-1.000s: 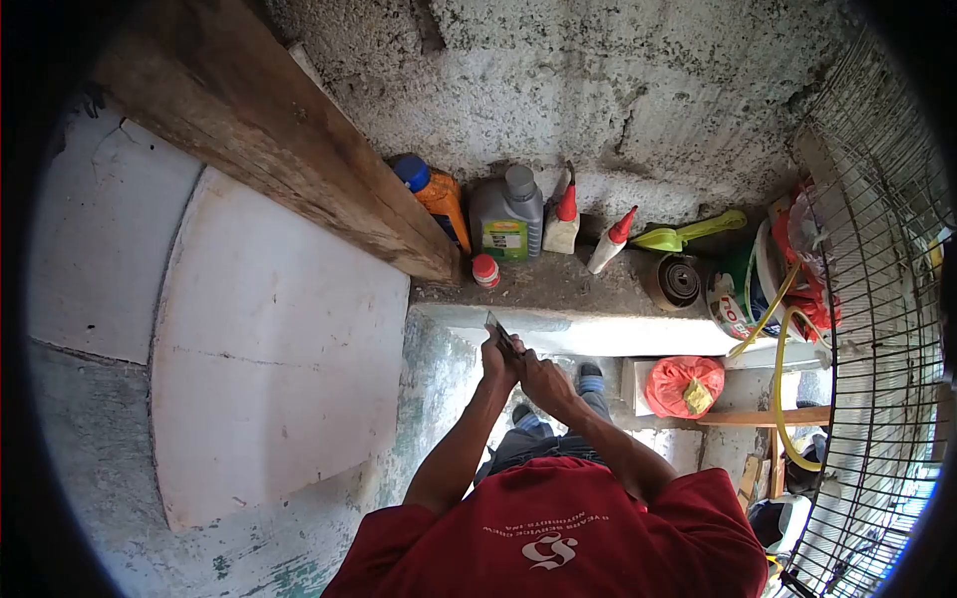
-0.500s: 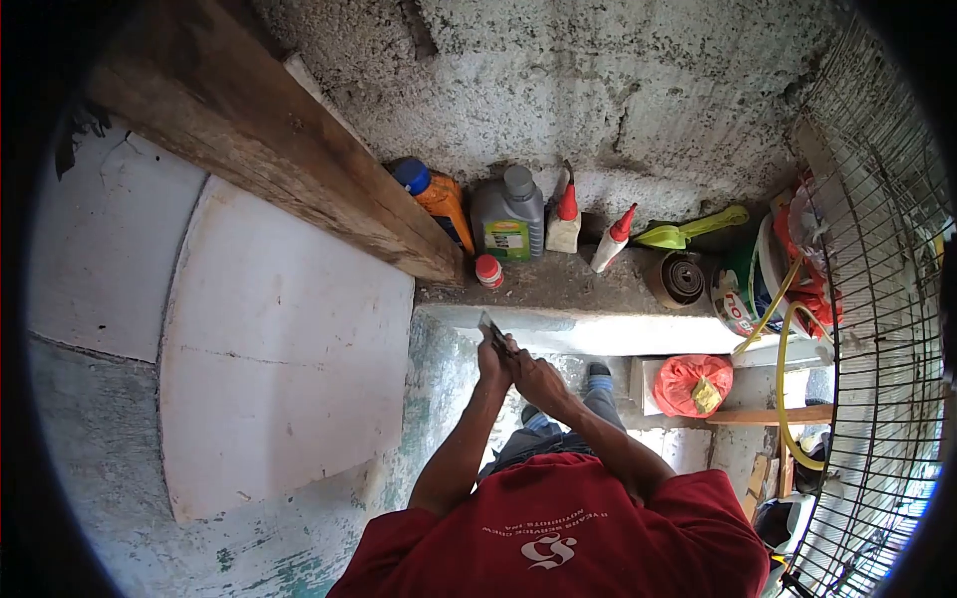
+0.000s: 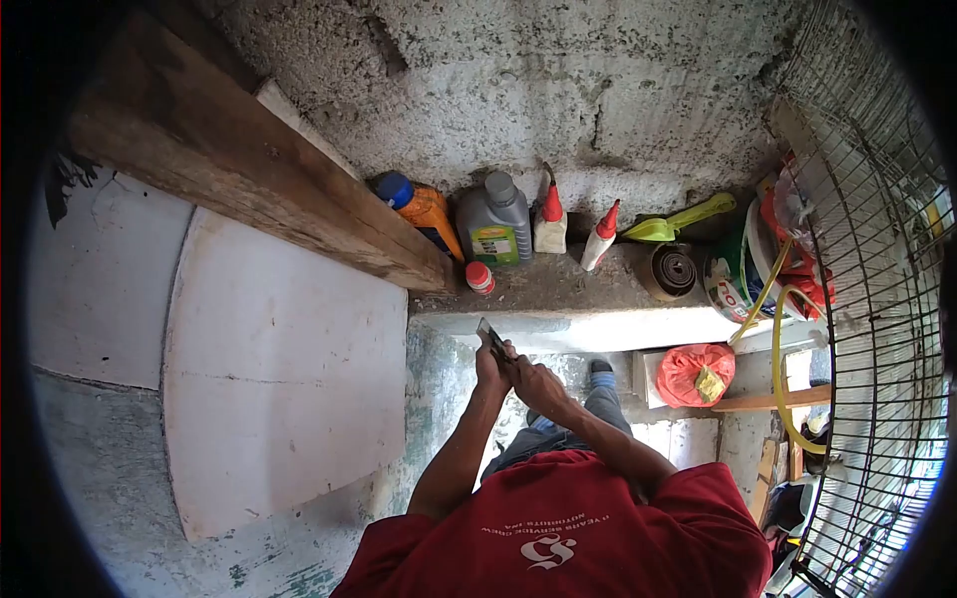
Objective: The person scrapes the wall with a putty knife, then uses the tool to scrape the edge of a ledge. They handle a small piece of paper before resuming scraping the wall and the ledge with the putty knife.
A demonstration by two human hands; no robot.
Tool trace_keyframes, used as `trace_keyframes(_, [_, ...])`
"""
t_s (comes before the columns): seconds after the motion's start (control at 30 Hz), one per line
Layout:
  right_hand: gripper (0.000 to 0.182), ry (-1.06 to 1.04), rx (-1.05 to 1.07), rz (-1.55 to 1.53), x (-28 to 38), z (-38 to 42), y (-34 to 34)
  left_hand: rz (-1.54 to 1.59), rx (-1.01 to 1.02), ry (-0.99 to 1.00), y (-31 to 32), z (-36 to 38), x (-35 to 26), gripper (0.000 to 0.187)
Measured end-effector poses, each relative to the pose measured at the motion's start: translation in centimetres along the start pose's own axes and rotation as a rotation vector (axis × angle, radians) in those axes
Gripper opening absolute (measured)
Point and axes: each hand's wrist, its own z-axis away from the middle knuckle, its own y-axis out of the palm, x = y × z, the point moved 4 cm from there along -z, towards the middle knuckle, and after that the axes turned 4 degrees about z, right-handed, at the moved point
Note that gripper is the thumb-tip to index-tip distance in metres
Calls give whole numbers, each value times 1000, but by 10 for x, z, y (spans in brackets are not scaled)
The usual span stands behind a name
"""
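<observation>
In the head view, what looks like a utility knife (image 3: 495, 342), with a pale flat blade and a dark handle, points up and to the left from between my hands. My left hand (image 3: 490, 373) is closed around the lower part of its handle. From the other side, my right hand (image 3: 540, 388) is also closed on the handle, touching my left hand. The fingers partly hide the handle. Both hands are in front of a concrete ledge (image 3: 548, 282), where a small red-capped bottle (image 3: 479, 278) stands nearest to the blade.
Along the ledge stand an orange bottle (image 3: 427, 211), a grey bottle (image 3: 495, 221), two red-tipped glue bottles, a lime-green scoop (image 3: 678, 221) and a brown roll (image 3: 673, 273). A wooden beam (image 3: 259, 169) slants at left; a wire grid (image 3: 877, 329) rises at right.
The view has shifted slightly, so the ledge items appear a little further left and lower. The blade has turned slightly in my hands, which stay closed on the utility knife.
</observation>
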Motion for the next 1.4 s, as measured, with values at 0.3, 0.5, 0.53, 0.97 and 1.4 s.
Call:
trace_keyframes(0.3, [29,6,-39,-24,-10,3,2,-39,-13,-25,-4,-5,11,49])
trace_keyframes(0.5, [30,-45,-87,-36,-9,4,-1,-32,-53,-6,3,1,9,51])
trace_keyframes(0.53, [30,-48,-95,-14,-10,4,-3,-45,-49,0,0,-2,9,50])
trace_keyframes(0.97, [35,121,94,-297,1,7,-13,-86,-18,207,13,21,0,41])
trace_keyframes(1.4, [23,-113,31,-54,-5,26,-23,275,143,-99,2,20,14,38])
